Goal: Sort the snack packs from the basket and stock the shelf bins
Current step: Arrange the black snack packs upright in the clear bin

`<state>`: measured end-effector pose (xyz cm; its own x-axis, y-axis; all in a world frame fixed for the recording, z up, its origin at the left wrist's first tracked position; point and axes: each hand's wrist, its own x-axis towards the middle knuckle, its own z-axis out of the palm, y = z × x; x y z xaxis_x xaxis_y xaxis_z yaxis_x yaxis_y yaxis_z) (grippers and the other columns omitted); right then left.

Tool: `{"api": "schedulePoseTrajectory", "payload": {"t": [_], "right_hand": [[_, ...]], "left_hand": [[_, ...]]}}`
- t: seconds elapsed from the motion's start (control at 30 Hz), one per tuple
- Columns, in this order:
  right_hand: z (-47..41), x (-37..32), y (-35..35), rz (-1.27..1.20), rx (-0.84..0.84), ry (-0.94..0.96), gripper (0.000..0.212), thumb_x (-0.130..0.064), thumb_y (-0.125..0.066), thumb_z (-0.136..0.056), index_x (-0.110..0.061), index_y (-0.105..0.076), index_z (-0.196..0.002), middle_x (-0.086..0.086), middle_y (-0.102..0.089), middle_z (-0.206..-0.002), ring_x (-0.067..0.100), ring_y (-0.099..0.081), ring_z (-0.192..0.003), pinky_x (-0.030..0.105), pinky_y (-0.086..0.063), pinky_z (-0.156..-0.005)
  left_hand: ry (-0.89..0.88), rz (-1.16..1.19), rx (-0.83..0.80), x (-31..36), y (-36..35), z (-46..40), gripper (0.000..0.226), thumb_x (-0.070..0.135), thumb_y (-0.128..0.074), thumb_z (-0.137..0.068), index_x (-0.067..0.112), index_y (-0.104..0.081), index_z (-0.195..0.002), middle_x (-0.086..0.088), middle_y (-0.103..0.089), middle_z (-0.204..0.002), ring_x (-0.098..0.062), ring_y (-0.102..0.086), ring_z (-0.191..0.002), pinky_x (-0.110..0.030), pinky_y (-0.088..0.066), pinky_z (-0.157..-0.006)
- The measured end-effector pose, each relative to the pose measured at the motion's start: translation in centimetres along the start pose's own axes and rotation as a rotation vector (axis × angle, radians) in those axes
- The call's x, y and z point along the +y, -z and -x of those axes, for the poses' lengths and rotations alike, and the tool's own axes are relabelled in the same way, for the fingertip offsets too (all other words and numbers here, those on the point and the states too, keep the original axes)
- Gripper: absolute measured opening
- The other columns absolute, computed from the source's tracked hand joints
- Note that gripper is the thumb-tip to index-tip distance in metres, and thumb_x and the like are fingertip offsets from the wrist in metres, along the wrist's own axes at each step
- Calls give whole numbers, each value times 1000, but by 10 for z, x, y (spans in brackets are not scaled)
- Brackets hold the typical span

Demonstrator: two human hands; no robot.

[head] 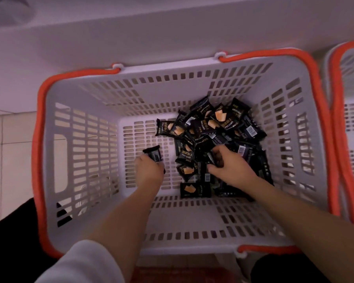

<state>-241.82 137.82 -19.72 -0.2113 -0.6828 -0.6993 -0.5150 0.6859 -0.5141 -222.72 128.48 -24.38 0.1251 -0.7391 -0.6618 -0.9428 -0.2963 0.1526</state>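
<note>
A white slotted basket (84, 94) with orange handles stands on the floor below me. Several black snack packs (217, 127) marked DRYCAKE lie heaped in its right half. Both my arms reach down into it. My left hand (148, 170) grips a black pack (153, 154) over the bare left part of the basket floor. My right hand (231, 166) is in the heap, its fingers curled round another black pack (214, 158).
A second white basket with an orange handle (339, 119) stands against the right side. A pale shelf base or wall (172, 27) runs along the far side. Tiled floor (10, 139) shows at the left. Dark clothing fills the lower corners.
</note>
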Motion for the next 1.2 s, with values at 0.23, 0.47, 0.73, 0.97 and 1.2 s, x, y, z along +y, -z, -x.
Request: {"api": "schedulePoseTrajectory", "payload": {"t": [0.23,0.47,0.73,0.97,1.2], "right_hand": [[33,-21,45,-1040,-433,-241,37,-15,-35,-90,-8,-58,-119,11,-67,-112,20,-65,-99,32,-51,-84],[48,-32,65,-902,-336,-234,33,-6,-49,-88,-15,-58,-118,-5,-71,-98,10,-65,-94,26,-51,-77],[69,-42,81,-390,-257,126,26,-4,-61,-87,-20,-58,-106,-12,-65,-106,2,-58,-100,13,-40,-85],[60,-44,76,354,-118,515,32,-24,-63,-87,-26,-60,-120,-10,-55,-106,5,-49,-97,19,-39,-86],[37,-39,39,-1030,-60,-54,19,-5,-58,-89,-15,-55,-105,1,-65,-100,17,-63,-92,31,-54,-79]], "left_hand": [[26,15,63,8,-14,-5,62,18,-66,-84,1,-28,-129,-21,-35,-131,-36,-46,-114,-44,-46,-83],[46,829,-173,6,7,14,28,9,-52,-90,7,-53,-118,-7,-63,-101,-14,-59,-76,-18,-47,-59],[-61,1391,-664,37,48,65,29,4,-33,-94,7,-61,-102,-7,-74,-85,-16,-70,-73,-26,-56,-60],[-191,748,-502,41,59,80,18,15,-55,-90,31,-64,-90,0,-65,-104,-15,-58,-97,-35,-44,-93],[-74,1137,-585,56,48,80,26,13,-45,-97,5,-54,-119,-12,-64,-105,-21,-62,-85,-38,-49,-87]]}}
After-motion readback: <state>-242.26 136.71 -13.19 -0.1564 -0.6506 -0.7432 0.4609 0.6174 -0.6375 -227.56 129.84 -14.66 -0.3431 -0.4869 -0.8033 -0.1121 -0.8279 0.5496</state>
